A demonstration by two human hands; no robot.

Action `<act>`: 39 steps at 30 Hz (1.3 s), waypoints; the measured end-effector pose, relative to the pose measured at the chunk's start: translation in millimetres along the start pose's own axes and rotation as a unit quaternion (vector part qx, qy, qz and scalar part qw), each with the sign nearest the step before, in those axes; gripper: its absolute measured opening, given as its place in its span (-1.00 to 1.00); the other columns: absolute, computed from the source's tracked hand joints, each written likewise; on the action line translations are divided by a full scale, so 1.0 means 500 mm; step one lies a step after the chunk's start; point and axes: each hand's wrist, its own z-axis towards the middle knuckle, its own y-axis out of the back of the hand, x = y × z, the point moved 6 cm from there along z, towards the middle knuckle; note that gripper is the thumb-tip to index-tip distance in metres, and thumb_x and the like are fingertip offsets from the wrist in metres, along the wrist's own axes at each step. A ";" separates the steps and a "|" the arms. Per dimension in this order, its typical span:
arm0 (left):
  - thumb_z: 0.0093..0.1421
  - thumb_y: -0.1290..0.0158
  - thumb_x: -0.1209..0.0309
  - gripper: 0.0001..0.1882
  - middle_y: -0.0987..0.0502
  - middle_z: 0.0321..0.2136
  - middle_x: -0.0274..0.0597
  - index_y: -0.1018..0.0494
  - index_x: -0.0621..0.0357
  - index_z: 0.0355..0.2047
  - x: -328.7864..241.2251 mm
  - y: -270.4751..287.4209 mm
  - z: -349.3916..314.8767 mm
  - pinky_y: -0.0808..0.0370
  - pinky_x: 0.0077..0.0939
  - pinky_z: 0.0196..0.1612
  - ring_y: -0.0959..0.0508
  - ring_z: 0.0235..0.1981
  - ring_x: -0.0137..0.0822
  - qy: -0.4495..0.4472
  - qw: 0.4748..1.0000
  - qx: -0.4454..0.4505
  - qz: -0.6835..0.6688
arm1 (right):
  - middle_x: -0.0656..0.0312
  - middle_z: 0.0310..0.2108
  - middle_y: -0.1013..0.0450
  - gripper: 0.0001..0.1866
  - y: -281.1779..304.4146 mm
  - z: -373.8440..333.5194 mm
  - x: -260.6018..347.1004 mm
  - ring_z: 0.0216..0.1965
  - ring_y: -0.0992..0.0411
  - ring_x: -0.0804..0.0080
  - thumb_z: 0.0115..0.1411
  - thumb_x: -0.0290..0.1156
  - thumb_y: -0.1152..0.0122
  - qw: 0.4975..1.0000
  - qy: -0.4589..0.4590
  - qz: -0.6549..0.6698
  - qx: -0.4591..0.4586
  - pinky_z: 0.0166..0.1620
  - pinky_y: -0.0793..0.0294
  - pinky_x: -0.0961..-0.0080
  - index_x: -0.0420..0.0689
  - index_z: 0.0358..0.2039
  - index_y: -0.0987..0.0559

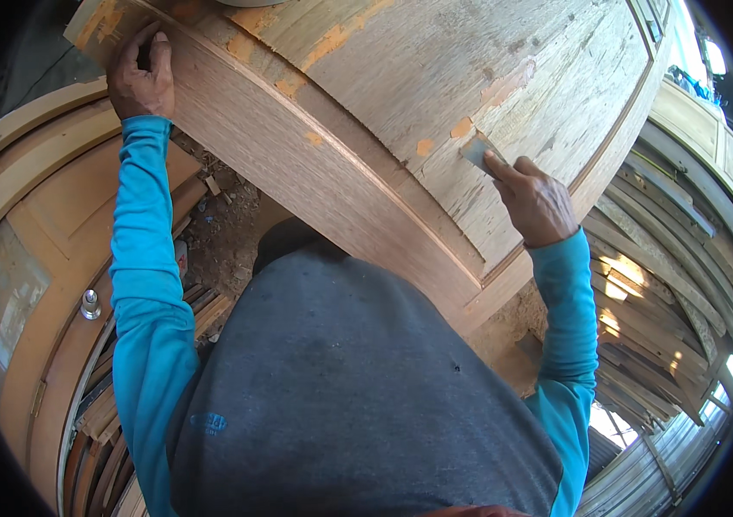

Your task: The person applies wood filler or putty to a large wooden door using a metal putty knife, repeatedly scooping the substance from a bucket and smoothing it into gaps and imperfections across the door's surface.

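A large wooden door (254, 129) with a raised frame and a weathered inner panel lies in front of my body. My left hand (144, 82) grips its near frame at the far left, thumb on top and fingers curled over the edge. In my right hand (537, 205) is a putty knife (477, 152), its flat blade touching the panel and the forefinger pressed along it. Next to the blade is an orange putty patch (462, 127). More orange smears mark the panel and frame. My palm hides the knife's handle.
To the left stands a brown door (47, 207) with a round metal knob (90, 304). Stacked wooden boards (651, 267) fill the right side, with metal sheeting (642, 478) below them. Bare dirt ground (224, 233) shows under the door. A round object (250, 3) is cut off at the top.
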 end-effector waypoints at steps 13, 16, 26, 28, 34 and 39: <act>0.28 -0.14 0.26 -0.69 -0.66 -0.10 -0.04 -0.65 0.13 -0.05 -0.001 -0.003 0.006 -0.53 -0.26 0.08 -0.64 -0.06 -0.04 0.020 0.999 0.015 0.025 | 0.13 -0.45 -0.41 -0.55 -0.020 0.035 -0.065 -0.46 -0.50 0.13 0.33 -0.39 -0.22 0.996 0.019 0.067 -0.061 -0.38 -0.49 0.19 0.16 0.23 -0.53; 0.28 -0.14 0.26 -0.70 -0.67 -0.12 -0.05 -0.66 0.13 -0.06 0.005 -0.002 -0.001 -0.54 -0.27 0.06 -0.64 -0.07 -0.05 0.017 1.000 0.011 0.022 | 0.11 -0.45 -0.40 -0.53 -0.011 0.015 -0.070 -0.46 -0.49 0.10 0.32 -0.39 -0.24 0.999 -0.016 0.043 -0.016 -0.36 -0.47 0.19 0.16 0.24 -0.52; 0.28 -0.13 0.26 -0.69 -0.67 -0.12 -0.03 -0.66 0.13 -0.06 -0.003 -0.001 0.005 -0.55 -0.24 0.03 -0.64 -0.09 -0.05 0.010 0.998 0.006 0.054 | 0.09 -0.50 -0.44 -0.66 0.049 0.049 -0.116 -0.47 -0.48 0.25 0.34 -0.39 -0.21 0.988 -0.071 0.086 -0.104 -0.30 -0.52 0.22 0.03 0.12 -0.63; 0.28 -0.13 0.26 -0.69 -0.67 -0.12 -0.03 -0.66 0.12 -0.06 -0.004 0.002 0.003 -0.56 -0.23 0.03 -0.64 -0.08 -0.04 0.011 0.999 0.004 0.048 | 0.00 -0.38 -0.54 -0.68 0.069 0.105 -0.153 -0.36 -0.56 0.13 0.36 -0.37 -0.16 0.983 -0.134 0.064 -0.109 -0.19 -0.56 0.18 -0.03 0.10 -0.64; 0.28 -0.13 0.27 -0.68 -0.66 -0.10 -0.03 -0.66 0.10 -0.04 0.007 -0.009 0.006 -0.54 -0.25 0.05 -0.64 -0.07 -0.08 0.020 1.000 0.015 0.012 | -0.11 -0.20 -0.61 -0.65 0.048 0.216 -0.244 -0.25 -0.64 0.09 0.40 -0.41 -0.05 0.988 -0.138 -0.032 -0.055 -0.12 -0.62 0.31 -0.23 0.10 -0.61; 0.26 -0.14 0.27 -0.71 -0.67 -0.12 -0.04 -0.67 0.10 -0.09 0.002 0.000 0.003 -0.56 -0.22 0.01 -0.65 -0.11 -0.03 0.015 1.000 0.007 0.017 | -0.03 -0.42 -0.55 -0.67 -0.006 0.174 -0.105 -0.49 -0.56 0.31 0.46 -0.43 0.05 0.989 -0.085 -0.066 0.103 -0.40 -0.63 0.35 -0.38 -0.09 -0.63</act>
